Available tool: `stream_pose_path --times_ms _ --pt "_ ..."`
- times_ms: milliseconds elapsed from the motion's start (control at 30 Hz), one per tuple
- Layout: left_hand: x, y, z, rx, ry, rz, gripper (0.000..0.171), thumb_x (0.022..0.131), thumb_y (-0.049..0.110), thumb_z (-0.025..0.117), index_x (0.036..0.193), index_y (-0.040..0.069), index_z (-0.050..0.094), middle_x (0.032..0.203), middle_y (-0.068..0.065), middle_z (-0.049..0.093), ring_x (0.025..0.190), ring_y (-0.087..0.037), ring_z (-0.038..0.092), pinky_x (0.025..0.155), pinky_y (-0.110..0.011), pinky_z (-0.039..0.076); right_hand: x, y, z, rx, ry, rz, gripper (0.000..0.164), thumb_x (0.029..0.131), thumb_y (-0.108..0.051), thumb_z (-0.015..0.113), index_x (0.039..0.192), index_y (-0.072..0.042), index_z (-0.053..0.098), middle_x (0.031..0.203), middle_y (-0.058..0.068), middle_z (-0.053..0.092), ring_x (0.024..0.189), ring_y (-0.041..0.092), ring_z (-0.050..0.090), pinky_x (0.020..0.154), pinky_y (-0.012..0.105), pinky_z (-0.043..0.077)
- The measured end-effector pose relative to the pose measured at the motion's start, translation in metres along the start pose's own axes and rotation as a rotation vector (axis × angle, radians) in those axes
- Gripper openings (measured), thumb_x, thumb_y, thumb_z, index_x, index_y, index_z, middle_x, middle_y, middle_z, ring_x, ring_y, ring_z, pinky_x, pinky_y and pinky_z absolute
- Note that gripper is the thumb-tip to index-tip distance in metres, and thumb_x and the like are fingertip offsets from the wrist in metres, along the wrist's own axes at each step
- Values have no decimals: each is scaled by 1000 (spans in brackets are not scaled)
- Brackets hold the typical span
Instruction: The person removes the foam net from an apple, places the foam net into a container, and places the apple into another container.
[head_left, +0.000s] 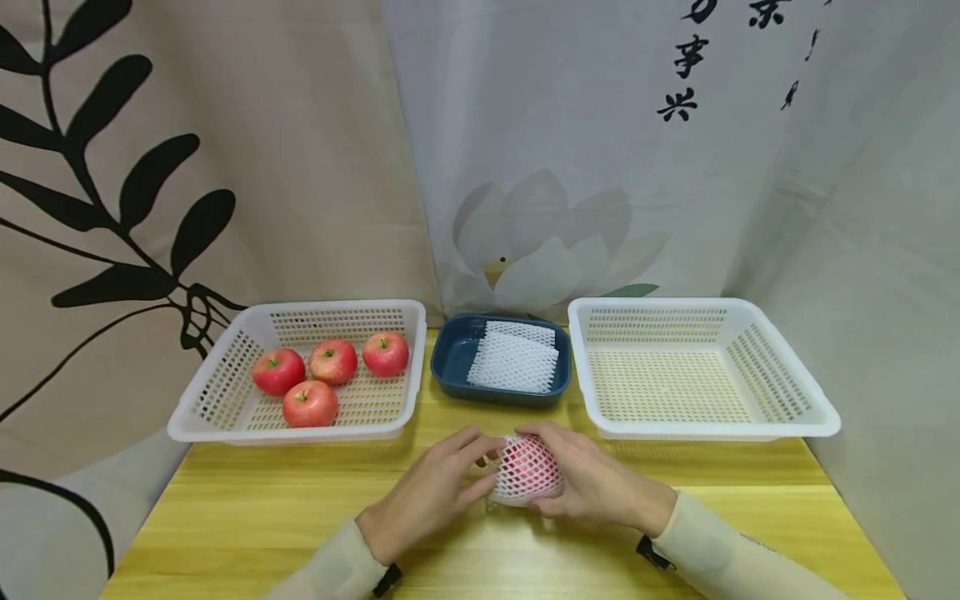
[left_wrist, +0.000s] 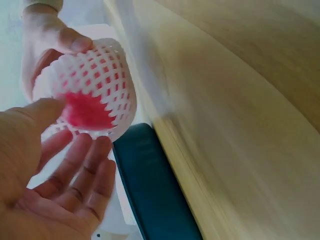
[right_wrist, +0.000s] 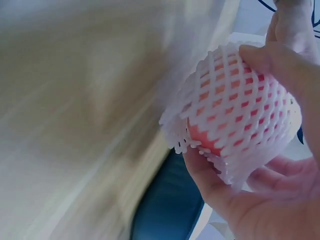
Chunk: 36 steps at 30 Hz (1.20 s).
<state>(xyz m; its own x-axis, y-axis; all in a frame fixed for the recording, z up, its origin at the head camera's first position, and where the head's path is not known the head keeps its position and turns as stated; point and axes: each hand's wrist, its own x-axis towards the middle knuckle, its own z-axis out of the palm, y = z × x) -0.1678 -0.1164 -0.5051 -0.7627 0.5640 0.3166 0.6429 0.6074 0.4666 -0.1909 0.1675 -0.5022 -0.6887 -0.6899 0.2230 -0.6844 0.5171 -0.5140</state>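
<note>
A red apple (left_wrist: 87, 112) sits inside a white foam net sleeve (head_left: 528, 475), above the near middle of the table. My right hand (head_left: 600, 487) grips the sleeved apple from the right, thumb on one side and fingers on the other. At its left, my left hand (head_left: 427, 496) has its fingers loosely bent, with the thumb and fingertips at the netting. In the left wrist view, bare red skin shows through the sleeve's open end, facing the left hand (left_wrist: 60, 180). The right wrist view shows the net's ragged edge (right_wrist: 175, 135) near a fingertip.
A white basket (head_left: 405, 417) with several red apples (head_left: 310, 404) stands at the back left. Between the baskets is a dark blue tray (head_left: 450, 379) with white foam nets (head_left: 513, 362). Another white basket (head_left: 705, 429) stands at the back right. A printed curtain (head_left: 525, 125) hangs behind the wooden table (head_left: 262, 517).
</note>
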Motion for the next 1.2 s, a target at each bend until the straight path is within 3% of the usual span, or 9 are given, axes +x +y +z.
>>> stream_pose_path --times_ms 233,500,767,1033,1200 --pt "5 6 2 -64 47 85 64 97 16 97 154 13 69 145 -3 69 121 -15 79 107 -26 68 2 -9 -4 31 -8 27 110 76 -13 106 168 0 47 155 12 72 133 23 75 115 43 67" --pt "8 12 3 -34 14 72 81 92 22 102 163 17 62 158 -5 62 137 -17 72 117 -33 65 1 -13 -1 44 32 43 117 72 -10 106 170 -4 42 161 13 67 136 23 73 117 45 66" --pt "10 19 -2 -43 -24 27 83 93 17 101 165 18 60 166 -9 56 142 -21 69 117 -36 65 -1 -16 -2 109 100 -4 129 69 -10 109 176 -9 35 163 10 66 136 22 74 115 41 67" --pt "13 20 -5 -70 5 77 77 94 10 99 161 16 62 170 -12 54 148 -27 68 118 -37 65 -2 -15 -6 101 187 -114 140 67 -8 114 178 -3 30 162 21 71 134 29 80 111 42 69" --pt "16 22 -9 -90 26 80 73 94 9 99 158 13 64 166 -12 56 144 -27 70 117 -37 65 -1 -15 -12 74 211 -157 135 70 -7 114 177 1 31 153 24 76 133 33 81 111 45 69"
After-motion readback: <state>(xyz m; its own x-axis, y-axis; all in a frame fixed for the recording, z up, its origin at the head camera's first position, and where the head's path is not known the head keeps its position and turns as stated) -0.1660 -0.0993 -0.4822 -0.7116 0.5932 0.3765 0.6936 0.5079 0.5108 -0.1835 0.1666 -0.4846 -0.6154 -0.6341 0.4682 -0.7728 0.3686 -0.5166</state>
